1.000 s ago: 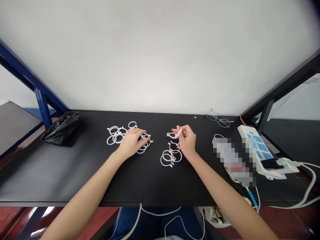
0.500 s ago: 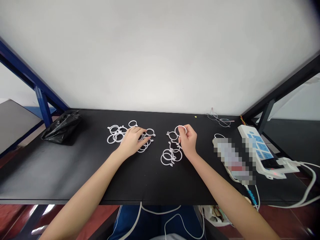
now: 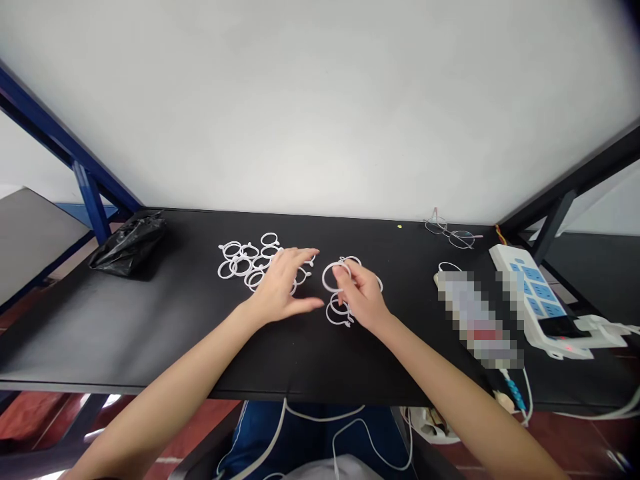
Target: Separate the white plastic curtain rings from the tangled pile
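Note:
A black table [image 3: 150, 333] carries two groups of white plastic rings. The left pile of rings [image 3: 247, 261] lies spread out, and my left hand [image 3: 283, 287] hovers over its right side with fingers stretched out and thumb apart, holding nothing I can see. My right hand [image 3: 361, 297] pinches one white ring [image 3: 334, 277] between thumb and fingers, held just above the smaller right pile of rings [image 3: 343, 310], which it partly hides.
A crumpled black plastic bag [image 3: 127, 243] lies at the far left. Wire-framed glasses [image 3: 453, 235] rest at the back right. A white and blue power strip [image 3: 533, 293] with cables and a blurred-out object [image 3: 475, 320] sit at the right. White cables hang below the front edge.
My right hand has moved left and nearer with a ring pinched in it. My left hand has lifted off the left pile and shifted right, fingers spreading. The view has also shifted slightly.

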`<state>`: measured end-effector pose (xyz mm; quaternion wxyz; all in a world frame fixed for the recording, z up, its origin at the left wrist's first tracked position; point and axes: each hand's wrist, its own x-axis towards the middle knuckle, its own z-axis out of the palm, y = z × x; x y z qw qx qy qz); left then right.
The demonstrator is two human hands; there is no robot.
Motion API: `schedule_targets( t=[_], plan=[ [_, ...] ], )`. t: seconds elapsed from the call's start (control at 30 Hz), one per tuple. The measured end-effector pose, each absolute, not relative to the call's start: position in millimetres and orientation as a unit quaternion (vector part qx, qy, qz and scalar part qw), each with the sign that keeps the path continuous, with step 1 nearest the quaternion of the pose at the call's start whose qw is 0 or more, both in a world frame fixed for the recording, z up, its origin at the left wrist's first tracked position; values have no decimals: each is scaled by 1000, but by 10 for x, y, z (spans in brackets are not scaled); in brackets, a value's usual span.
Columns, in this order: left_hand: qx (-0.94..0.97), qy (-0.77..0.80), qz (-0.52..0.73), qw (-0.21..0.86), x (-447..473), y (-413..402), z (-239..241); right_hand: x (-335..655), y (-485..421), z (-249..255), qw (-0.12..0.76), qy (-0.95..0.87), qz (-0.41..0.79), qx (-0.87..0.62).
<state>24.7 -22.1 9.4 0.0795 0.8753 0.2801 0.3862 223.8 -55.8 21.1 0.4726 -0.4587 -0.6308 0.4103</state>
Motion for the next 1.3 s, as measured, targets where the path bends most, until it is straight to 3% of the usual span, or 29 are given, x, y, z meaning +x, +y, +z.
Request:
schedule_targets(
  t=[0.1, 0.23, 0.47, 0.67, 1.03, 1.3],
  plan=[
    [898, 222, 375, 63, 381, -329, 70, 2205, -602, 182, 406, -703, 422, -404],
    [895, 233, 361, 121, 448, -373, 12, 2213, -600, 211, 345, -737, 427, -394],
    [898, 162, 399, 89, 471, -409, 57, 2242, -604, 229, 296, -777, 432, -349],
    [891, 176, 416, 49, 483, -414, 105, 2255, -596, 217, 325, -772, 412, -358],
    [880, 220, 408, 106, 441, -423, 97, 2281, -584, 66, 419, -799, 282, -326],
    [875, 236, 413, 89, 448, -440, 134, 2240, -590, 23, 411, -810, 243, -342]
  ],
)
